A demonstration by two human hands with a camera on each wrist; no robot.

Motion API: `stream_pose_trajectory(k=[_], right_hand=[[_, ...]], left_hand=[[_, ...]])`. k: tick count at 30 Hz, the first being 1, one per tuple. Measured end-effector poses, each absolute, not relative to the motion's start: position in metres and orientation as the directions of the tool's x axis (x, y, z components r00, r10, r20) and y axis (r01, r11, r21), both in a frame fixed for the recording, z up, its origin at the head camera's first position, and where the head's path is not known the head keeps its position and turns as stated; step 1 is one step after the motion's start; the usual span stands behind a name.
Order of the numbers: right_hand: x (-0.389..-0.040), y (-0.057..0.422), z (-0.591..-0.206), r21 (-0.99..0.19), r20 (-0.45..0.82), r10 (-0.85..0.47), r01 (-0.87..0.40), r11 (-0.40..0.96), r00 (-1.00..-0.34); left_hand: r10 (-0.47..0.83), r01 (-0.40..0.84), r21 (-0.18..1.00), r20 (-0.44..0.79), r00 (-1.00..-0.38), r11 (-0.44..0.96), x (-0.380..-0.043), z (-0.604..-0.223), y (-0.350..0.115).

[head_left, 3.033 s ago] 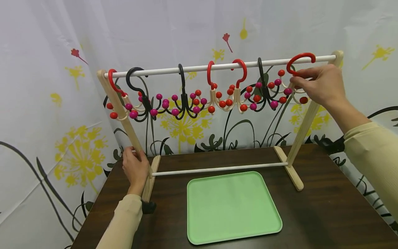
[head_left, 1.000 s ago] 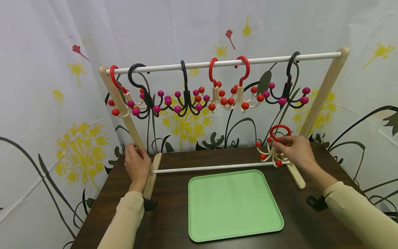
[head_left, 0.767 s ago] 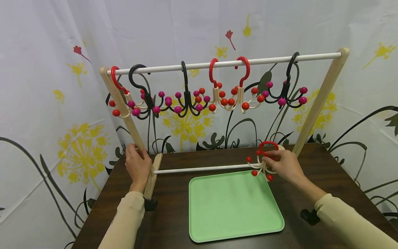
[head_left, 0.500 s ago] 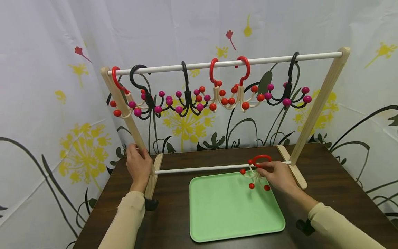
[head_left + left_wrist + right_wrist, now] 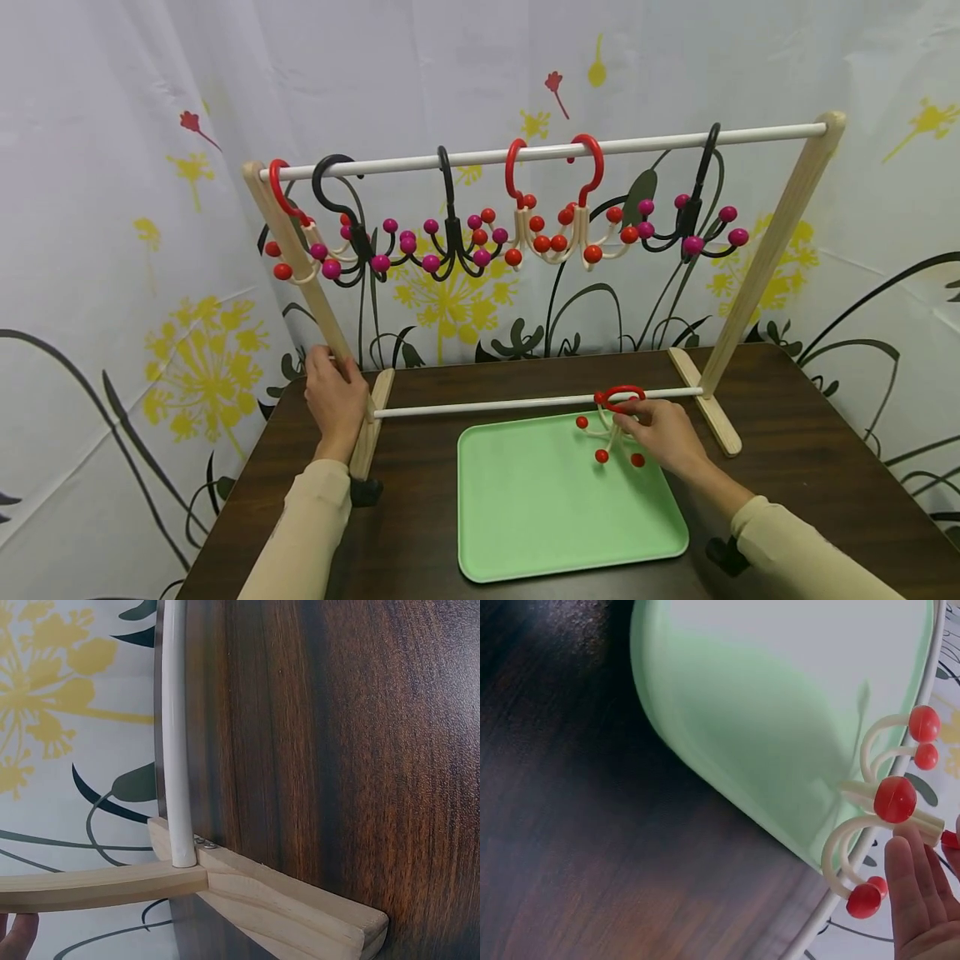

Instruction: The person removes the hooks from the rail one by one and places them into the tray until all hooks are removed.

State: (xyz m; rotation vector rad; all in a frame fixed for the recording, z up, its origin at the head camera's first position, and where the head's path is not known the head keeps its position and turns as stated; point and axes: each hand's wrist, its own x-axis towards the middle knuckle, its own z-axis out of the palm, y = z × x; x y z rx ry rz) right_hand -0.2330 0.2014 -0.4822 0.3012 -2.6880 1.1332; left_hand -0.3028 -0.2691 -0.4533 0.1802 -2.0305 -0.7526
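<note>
My left hand (image 5: pixel 335 404) grips the left wooden upright (image 5: pixel 318 304) of a rack, low near its foot. In the left wrist view only fingertips (image 5: pixel 19 937) show beside that post. My right hand (image 5: pixel 663 433) pinches a multi-arm hook hanger just below its red hook (image 5: pixel 624 388). The hanger's cream arms end in red balls (image 5: pixel 895 799), and its stem is partly covered by the fingers. It hangs close over the back right part of a light green tray (image 5: pixel 555 517), casting a shadow there.
More hangers hang from the rack's white top rail (image 5: pixel 480 157): red-hooked ones (image 5: pixel 592 158) and black ones (image 5: pixel 453 233) with pink balls. A white lower bar (image 5: pixel 480 407) runs behind the tray. The dark wooden table (image 5: pixel 810 467) meets a flower-print curtain (image 5: pixel 202 500).
My right hand has taken the rightmost red-hooked hanger off the rail and brought it down and left over the tray. The neighbouring black hanger now hangs farther right. My left hand has stayed on the post.
</note>
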Motion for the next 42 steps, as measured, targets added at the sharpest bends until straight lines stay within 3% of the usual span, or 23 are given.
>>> stream_pose_trajectory(k=[21,27,30,35,39,42], right_hand=[[-0.226,0.212,-0.479,-0.679,0.246,-0.156,-0.284,0.677,-0.957],[-0.216,0.231,-0.449,-0.579,0.336,-0.115,-0.301,0.758,-0.935],[-0.209,0.24,-0.421,-0.493,0.507,-0.098,-0.381,0.782,-0.857],[-0.212,0.249,-0.36,-0.387,0.79,-0.046,-0.555,0.736,-0.612],[-0.22,0.251,-0.306,-0.403,0.876,0.09,-0.616,0.677,-0.474],[-0.23,0.254,-0.271,-0.427,0.875,0.145,-0.592,0.684,-0.463]], left_hand=[[-0.398,0.153,0.573,0.712,-0.578,0.805,-0.302,-0.456,-0.269],[-0.393,0.167,0.568,0.725,-0.566,0.806,-0.302,-0.453,-0.269],[-0.387,0.176,0.559,0.735,-0.556,0.81,-0.302,-0.452,-0.269],[-0.389,0.178,0.557,0.741,-0.547,0.811,-0.302,-0.452,-0.27],[-0.389,0.173,0.56,0.735,-0.555,0.81,-0.302,-0.453,-0.27],[-0.388,0.17,0.561,0.731,-0.561,0.81,-0.302,-0.453,-0.269]])
